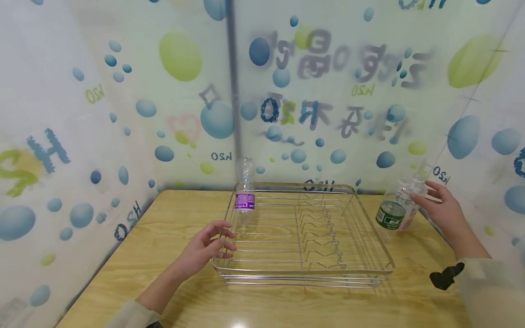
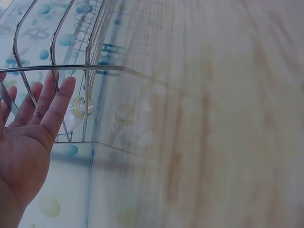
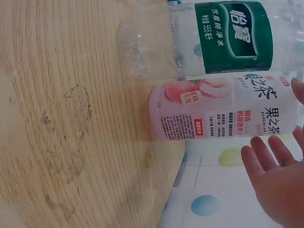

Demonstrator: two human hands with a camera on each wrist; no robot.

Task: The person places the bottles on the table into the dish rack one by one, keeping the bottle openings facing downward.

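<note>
Risk noted: the right hand point(image 1: 440, 207), fingers spread and seemingly not yet gripping, reaches the pink-label bottle point(image 1: 408, 205) standing right of the wire rack point(image 1: 303, 269) beside the green-label bottle point(image 1: 389, 216), which a nudge may topple; left hand point(image 1: 207, 248) rests open against the rack's left rim.

- The wire rack point(image 1: 303, 237) sat mid-table, its left rim touched by the left hand point(image 1: 205, 248).
- The pink-labelled bottle point(image 1: 408, 205) stood upright near the table's right edge, the right hand point(image 1: 445, 212) apparently touching it, beside the green-labelled bottle point(image 1: 389, 215).
</note>
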